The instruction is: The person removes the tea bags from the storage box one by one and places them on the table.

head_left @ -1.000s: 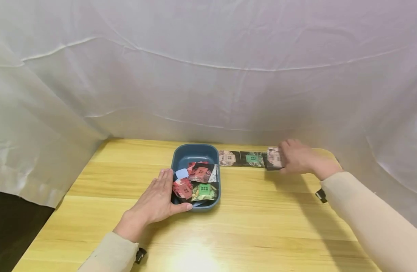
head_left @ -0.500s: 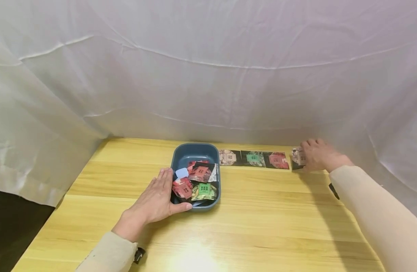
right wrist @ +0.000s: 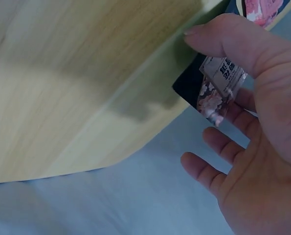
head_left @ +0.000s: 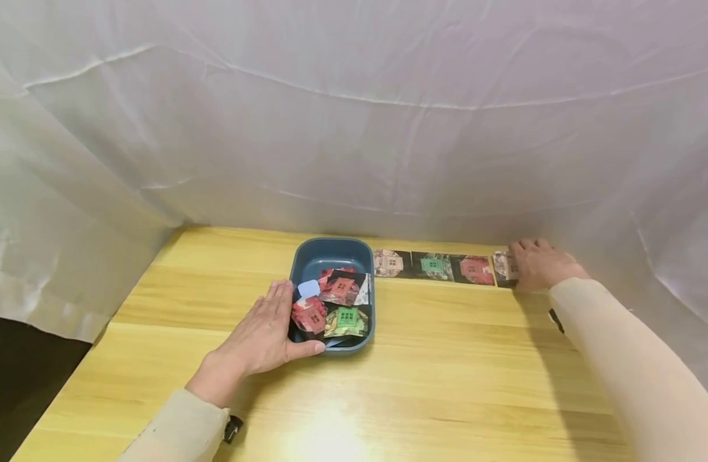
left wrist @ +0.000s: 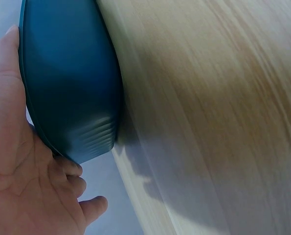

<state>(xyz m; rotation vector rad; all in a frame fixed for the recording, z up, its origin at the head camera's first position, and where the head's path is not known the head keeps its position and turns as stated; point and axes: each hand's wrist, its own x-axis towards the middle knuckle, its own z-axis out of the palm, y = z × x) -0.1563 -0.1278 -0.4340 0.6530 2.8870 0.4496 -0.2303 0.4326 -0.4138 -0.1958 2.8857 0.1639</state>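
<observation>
My left hand (head_left: 254, 337) rests along the left side of a blue plastic bin (head_left: 325, 251), its fingers straight and its thumb over the near rim. In the left wrist view that hand lies along the rim of the bin (left wrist: 69, 63). Several colourful sachets (head_left: 345, 324) lie in the bin. At the back right, my right hand (head_left: 543, 264) holds a black sachet (head_left: 503, 267) with a pale label by its edges, thumb on the near side. The right wrist view shows the sachet (right wrist: 216, 88) between thumb and fingers, partly hidden by the thumb.
A row of flat sachets runs right from the bin: a pale one (head_left: 390, 263), a green one (head_left: 432, 266) and a red one (head_left: 475, 269). The wooden table (head_left: 446, 372) ends at the back against a white curtain (head_left: 354, 128).
My right hand has moved right with its sachet, uncovering the red sachet, then drawn it slightly left beside the row. The left hand has stayed at the bin.
</observation>
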